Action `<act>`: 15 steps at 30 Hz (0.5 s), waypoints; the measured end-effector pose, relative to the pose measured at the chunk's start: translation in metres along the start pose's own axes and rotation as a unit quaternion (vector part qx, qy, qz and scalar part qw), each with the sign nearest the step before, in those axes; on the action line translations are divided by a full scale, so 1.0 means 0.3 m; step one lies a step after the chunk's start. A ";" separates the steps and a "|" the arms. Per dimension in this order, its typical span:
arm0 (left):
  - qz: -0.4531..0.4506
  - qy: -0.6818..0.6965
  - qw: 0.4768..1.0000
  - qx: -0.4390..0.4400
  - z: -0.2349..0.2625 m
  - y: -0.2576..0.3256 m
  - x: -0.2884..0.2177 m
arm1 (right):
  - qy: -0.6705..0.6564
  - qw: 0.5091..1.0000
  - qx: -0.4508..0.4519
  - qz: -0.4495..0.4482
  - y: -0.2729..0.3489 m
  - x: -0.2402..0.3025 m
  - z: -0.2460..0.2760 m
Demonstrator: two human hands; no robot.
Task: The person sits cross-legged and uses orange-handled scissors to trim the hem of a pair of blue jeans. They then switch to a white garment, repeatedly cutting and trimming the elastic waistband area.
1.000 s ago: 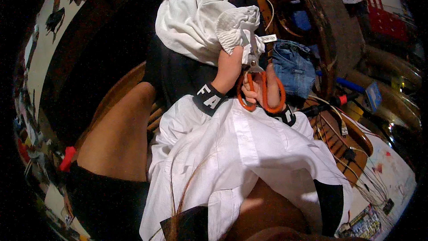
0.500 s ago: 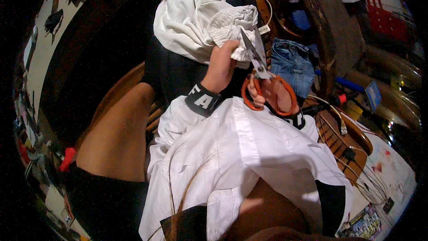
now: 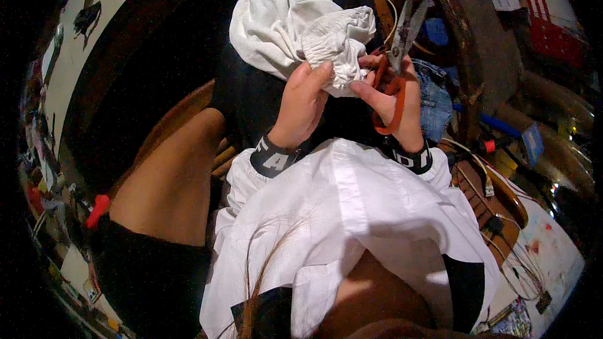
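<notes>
A white cloth garment (image 3: 270, 25) lies bunched over my dark-covered lap, its gathered elastic edge (image 3: 336, 41) nearest me. My left hand (image 3: 303, 103) is closed on that edge, thumb on top. On the other side of the edge, my right hand (image 3: 411, 119) pinches the cloth between thumb and fingers. Orange-handled scissors (image 3: 398, 56) hang in the same right hand, their loops around its fingers and their metal blades pointing up and away from the cloth. Whether the blades are slightly apart is hard to make out.
Folded blue jeans (image 3: 434, 97) lie just right of my right hand. Beyond them are a blue-handled object (image 3: 493, 120) and loose cables (image 3: 472, 158) over a wooden slatted seat (image 3: 477, 207). A pale, stained surface (image 3: 556, 238) sits at the lower right.
My right hand has moved up to the cloth and now pinches it. The scissors have swung from pointing at the cloth to pointing away. My left hand stays on the edge.
</notes>
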State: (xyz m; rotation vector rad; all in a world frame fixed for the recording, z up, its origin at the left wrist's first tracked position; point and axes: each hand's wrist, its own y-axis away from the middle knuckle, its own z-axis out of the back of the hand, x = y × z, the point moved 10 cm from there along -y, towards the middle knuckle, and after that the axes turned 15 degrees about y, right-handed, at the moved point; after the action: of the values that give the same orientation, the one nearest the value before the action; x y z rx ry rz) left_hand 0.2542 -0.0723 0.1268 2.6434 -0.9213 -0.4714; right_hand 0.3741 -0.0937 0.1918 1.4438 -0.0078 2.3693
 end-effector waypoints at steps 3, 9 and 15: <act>-0.003 -0.012 1.000 0.003 0.007 -0.011 -0.002 | 0.001 1.000 0.000 -0.007 0.006 -0.050 -0.020; 0.022 0.007 0.999 -0.030 0.007 -0.022 -0.009 | -0.062 0.992 0.015 -0.113 0.028 -0.082 -0.034; -0.396 -0.490 0.776 -0.024 -0.117 0.156 -0.254 | -0.107 0.988 -0.013 -0.108 0.026 -0.100 0.005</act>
State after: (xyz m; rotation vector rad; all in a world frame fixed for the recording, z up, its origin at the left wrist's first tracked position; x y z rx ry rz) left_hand 0.1864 -0.0524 0.1918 2.5128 0.1515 -2.1454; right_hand 0.3852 -0.1104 0.1681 1.5935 0.0603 2.0270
